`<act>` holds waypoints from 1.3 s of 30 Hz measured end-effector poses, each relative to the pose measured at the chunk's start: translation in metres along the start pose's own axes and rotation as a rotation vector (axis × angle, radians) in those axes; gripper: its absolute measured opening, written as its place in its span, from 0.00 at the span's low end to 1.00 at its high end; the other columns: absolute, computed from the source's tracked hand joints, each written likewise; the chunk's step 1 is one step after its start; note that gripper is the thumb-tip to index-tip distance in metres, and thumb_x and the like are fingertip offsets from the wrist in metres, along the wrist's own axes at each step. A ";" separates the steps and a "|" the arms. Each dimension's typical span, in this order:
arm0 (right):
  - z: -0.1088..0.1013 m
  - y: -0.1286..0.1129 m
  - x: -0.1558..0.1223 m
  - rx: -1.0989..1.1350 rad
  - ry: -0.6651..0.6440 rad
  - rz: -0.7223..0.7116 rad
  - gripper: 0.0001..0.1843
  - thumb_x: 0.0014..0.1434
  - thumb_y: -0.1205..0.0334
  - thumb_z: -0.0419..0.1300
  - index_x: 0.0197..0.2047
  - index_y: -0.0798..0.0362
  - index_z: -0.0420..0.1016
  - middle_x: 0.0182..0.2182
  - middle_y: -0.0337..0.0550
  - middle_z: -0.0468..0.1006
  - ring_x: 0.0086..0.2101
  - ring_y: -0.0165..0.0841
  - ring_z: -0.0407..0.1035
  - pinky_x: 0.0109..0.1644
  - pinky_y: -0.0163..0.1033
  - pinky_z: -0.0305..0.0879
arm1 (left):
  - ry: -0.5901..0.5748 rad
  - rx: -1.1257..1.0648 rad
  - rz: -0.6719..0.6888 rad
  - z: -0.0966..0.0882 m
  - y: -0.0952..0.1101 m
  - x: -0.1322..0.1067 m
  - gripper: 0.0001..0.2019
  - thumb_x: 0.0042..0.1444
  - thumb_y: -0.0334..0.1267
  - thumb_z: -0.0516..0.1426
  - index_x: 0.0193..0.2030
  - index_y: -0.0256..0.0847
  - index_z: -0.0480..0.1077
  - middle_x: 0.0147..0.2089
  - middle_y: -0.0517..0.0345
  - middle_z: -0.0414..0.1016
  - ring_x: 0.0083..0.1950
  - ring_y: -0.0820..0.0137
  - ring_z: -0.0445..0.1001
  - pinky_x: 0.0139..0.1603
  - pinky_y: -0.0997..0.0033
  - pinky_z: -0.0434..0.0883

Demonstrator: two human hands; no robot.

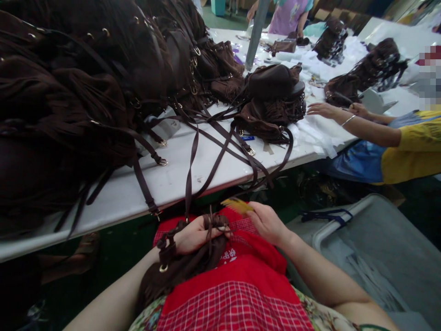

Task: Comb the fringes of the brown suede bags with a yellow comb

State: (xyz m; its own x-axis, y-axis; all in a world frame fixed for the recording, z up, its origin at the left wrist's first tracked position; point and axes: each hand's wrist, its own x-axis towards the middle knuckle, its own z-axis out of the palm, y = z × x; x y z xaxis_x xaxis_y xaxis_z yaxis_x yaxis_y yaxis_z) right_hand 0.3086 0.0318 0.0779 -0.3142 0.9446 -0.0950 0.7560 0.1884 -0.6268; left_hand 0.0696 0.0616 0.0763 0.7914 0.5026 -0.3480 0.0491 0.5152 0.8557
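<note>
My left hand [197, 234] is closed round a bunch of dark brown suede fringe strands of a brown fringed bag [175, 271] that lies on my lap over a red apron [237, 294]. My right hand [267, 223] pinches a yellow comb [237, 205] just above the fringe, its teeth pointing toward the left hand. The two hands sit close together below the edge of the white table [213, 170].
A big heap of brown fringed bags [79, 78] with long straps [213, 161] covers the table's left side. A person in yellow [409, 147] reaches onto the table at right. Another person [287, 16] stands at the far end. A grey bin [379, 248] stands at my right.
</note>
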 end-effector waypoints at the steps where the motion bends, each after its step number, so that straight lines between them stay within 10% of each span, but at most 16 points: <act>1: -0.002 -0.009 -0.003 0.026 -0.041 -0.072 0.16 0.68 0.58 0.42 0.36 0.52 0.67 0.31 0.42 0.72 0.32 0.31 0.66 0.37 0.35 0.59 | -0.001 0.015 -0.001 -0.001 -0.001 0.001 0.15 0.56 0.47 0.59 0.36 0.36 0.77 0.36 0.52 0.77 0.37 0.68 0.73 0.41 0.72 0.68; 23: 0.011 -0.026 0.001 -0.344 -0.216 -0.055 0.16 0.69 0.57 0.42 0.36 0.53 0.66 0.32 0.42 0.74 0.30 0.30 0.68 0.33 0.36 0.53 | -0.047 -0.044 0.022 -0.008 -0.001 0.005 0.17 0.54 0.49 0.60 0.40 0.35 0.77 0.41 0.48 0.79 0.46 0.62 0.75 0.50 0.68 0.68; 39: 0.021 0.034 0.021 -0.441 -0.072 0.355 0.16 0.69 0.56 0.41 0.38 0.53 0.66 0.33 0.43 0.76 0.32 0.32 0.71 0.33 0.36 0.57 | -0.109 0.093 0.027 0.004 0.007 0.000 0.15 0.58 0.47 0.56 0.36 0.36 0.75 0.38 0.51 0.78 0.42 0.65 0.75 0.46 0.69 0.70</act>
State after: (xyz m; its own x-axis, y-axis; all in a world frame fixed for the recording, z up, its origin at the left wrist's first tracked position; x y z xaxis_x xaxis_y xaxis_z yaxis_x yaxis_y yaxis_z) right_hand 0.3156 0.0527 0.0380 -0.0241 0.9528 -0.3027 0.9857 -0.0278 -0.1661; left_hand 0.0724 0.0628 0.0833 0.8544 0.4345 -0.2849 0.0790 0.4333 0.8978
